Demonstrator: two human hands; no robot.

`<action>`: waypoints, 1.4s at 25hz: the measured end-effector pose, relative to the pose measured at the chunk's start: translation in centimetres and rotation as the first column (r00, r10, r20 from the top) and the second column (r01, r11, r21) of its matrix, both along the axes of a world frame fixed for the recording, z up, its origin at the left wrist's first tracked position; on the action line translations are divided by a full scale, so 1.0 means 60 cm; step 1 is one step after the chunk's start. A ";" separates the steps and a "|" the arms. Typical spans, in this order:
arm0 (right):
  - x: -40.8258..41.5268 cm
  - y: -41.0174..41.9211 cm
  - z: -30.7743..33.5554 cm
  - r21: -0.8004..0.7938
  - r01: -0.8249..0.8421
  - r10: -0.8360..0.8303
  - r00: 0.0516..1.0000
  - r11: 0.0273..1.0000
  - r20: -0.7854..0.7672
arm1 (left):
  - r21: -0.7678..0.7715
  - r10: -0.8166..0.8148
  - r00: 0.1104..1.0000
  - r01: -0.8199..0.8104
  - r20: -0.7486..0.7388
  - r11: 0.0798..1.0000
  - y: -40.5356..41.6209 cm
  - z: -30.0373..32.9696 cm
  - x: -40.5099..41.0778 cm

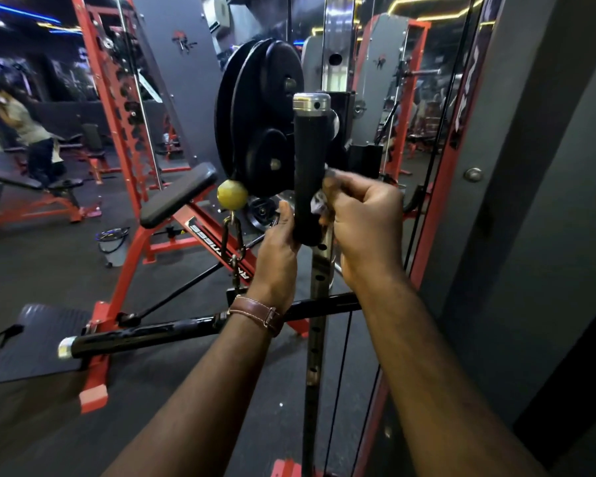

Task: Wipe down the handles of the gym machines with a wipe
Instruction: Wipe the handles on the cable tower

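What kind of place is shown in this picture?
Most likely a commercial gym: black weight plates hang on a machine, a red-framed padded bench stands behind, and the right hand holds a wipe against a black foam handle.

A: Arm pose?
B: Both forearms reach forward and up, bare, converging at centre.
A: Left hand (278, 249)?
B: Back of hand faces the camera, fingers curled forward, fingertips out of sight. Brown strap on the wrist.
A: Right hand (363, 218)?
B: Slightly higher, knuckles up, fingers curled inward in a pinch.
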State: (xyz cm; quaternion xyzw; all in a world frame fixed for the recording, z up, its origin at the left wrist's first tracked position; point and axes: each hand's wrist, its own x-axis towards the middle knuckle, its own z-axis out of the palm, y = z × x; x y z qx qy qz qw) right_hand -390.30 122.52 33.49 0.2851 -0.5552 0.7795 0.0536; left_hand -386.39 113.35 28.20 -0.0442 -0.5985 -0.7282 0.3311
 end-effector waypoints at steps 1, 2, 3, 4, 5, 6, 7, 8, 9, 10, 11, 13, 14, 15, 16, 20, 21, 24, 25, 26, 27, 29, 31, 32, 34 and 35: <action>0.002 -0.004 -0.001 0.003 0.081 -0.081 0.994 0.997 -0.070 | 0.014 -0.014 1.000 0.015 -0.017 1.000 -0.001 -0.002 -0.002; 0.004 -0.007 -0.018 0.036 0.182 -0.175 0.973 0.983 -0.150 | 0.020 -0.025 0.999 0.025 -0.026 0.999 -0.005 -0.007 -0.004; 0.005 -0.007 -0.050 0.085 0.289 -0.264 0.938 0.953 -0.226 | 0.014 -0.031 0.999 0.031 -0.025 0.999 -0.008 -0.012 -0.005; 0.008 -0.005 -0.086 0.137 0.367 -0.317 0.904 0.920 -0.287 | 0.004 -0.027 1.000 0.027 -0.009 1.000 -0.012 -0.016 -0.005; 0.009 -0.003 -0.116 0.183 0.412 -0.333 0.876 0.893 -0.349 | -0.011 -0.015 1.000 0.015 0.013 1.000 -0.017 -0.020 -0.006; 0.003 -0.003 -0.132 0.192 0.427 -0.324 0.854 0.883 -0.408 | -0.031 -0.003 0.999 0.004 0.035 1.000 -0.021 -0.021 -0.006; -0.010 -0.006 -0.127 0.176 0.413 -0.303 0.845 0.894 -0.441 | -0.057 0.005 0.998 -0.002 0.055 0.998 -0.024 -0.022 -0.005; -0.023 -0.011 -0.106 0.154 0.345 -0.253 0.869 0.926 -0.425 | -0.085 0.008 0.997 -0.001 0.073 0.996 -0.026 -0.021 -0.003; -0.034 -0.015 -0.074 0.140 0.231 -0.168 0.918 0.963 -0.359 | -0.105 0.007 0.996 0.003 0.087 0.995 -0.027 -0.021 -0.003; -0.046 -0.017 -0.047 0.132 0.080 -0.041 0.961 0.988 -0.272 | -0.108 0.004 0.995 0.007 0.100 0.994 -0.028 -0.022 -0.003; -0.059 -0.014 -0.028 0.129 -0.042 0.069 0.976 0.991 -0.209 | -0.097 0.003 0.994 0.008 0.106 0.995 -0.029 -0.024 -0.005; -0.076 -0.007 -0.021 0.244 -0.142 0.191 0.963 0.959 -0.188 | -0.053 -0.019 0.993 0.025 0.112 0.998 -0.033 -0.028 -0.009; -0.085 -0.004 -0.023 0.353 -0.133 0.213 0.957 0.926 -0.199 | -0.019 -0.048 0.992 0.050 0.115 0.999 -0.036 -0.028 -0.011; -0.099 -0.004 -0.020 0.480 -0.055 0.197 0.948 0.875 -0.250 | 0.022 -0.082 0.990 0.079 0.115 0.997 -0.038 -0.028 -0.012; -0.111 -0.009 -0.010 0.603 0.057 0.191 0.921 0.796 -0.340 | 0.064 -0.108 0.988 0.101 0.112 0.993 -0.039 -0.027 -0.012; -0.137 -0.060 0.035 0.715 0.538 0.149 0.743 0.445 -0.652 | 0.222 -0.141 0.988 0.125 0.060 0.967 -0.042 -0.029 -0.018; -0.138 -0.073 0.034 0.729 0.565 0.181 0.728 0.386 -0.661 | 0.258 -0.142 0.989 0.131 0.027 0.957 -0.040 -0.031 -0.021; -0.151 -0.072 0.015 0.816 0.211 0.308 0.852 0.538 -0.423 | 0.298 -0.118 0.992 0.124 -0.038 0.946 -0.029 -0.032 -0.027; -0.151 -0.058 0.016 0.808 0.080 0.375 0.856 0.583 -0.355 | 0.294 -0.093 0.995 0.101 -0.043 0.950 -0.026 -0.033 -0.031; -0.148 -0.046 0.019 0.801 0.009 0.454 0.820 0.598 -0.348 | 0.286 -0.067 0.997 0.076 -0.040 0.955 -0.020 -0.033 -0.034; -0.147 -0.032 0.017 0.790 -0.052 0.517 0.782 0.611 -0.348 | 0.279 -0.038 0.998 0.048 -0.042 0.959 -0.015 -0.033 -0.037; -0.150 -0.013 -0.002 0.706 -0.021 0.499 0.722 0.708 -0.479 | 0.271 0.043 0.997 -0.025 -0.060 0.962 -0.006 -0.031 -0.046; -0.175 -0.025 -0.032 0.584 0.159 0.320 0.709 0.796 -0.628 | 0.265 0.146 0.987 -0.122 -0.073 0.957 -0.003 -0.026 -0.049; -0.192 -0.037 -0.047 0.531 0.280 0.183 0.730 0.800 -0.659 | 0.263 0.185 0.981 -0.161 -0.066 0.951 -0.002 -0.022 -0.048; -0.206 -0.058 -0.075 0.367 0.432 -0.095 0.743 0.824 -0.663 | 0.239 0.240 0.970 -0.223 -0.044 0.945 0.002 -0.018 -0.043; -0.201 -0.063 -0.086 0.274 0.426 -0.197 0.781 0.863 -0.593 | 0.217 0.273 0.961 -0.258 -0.039 0.941 0.004 -0.018 -0.039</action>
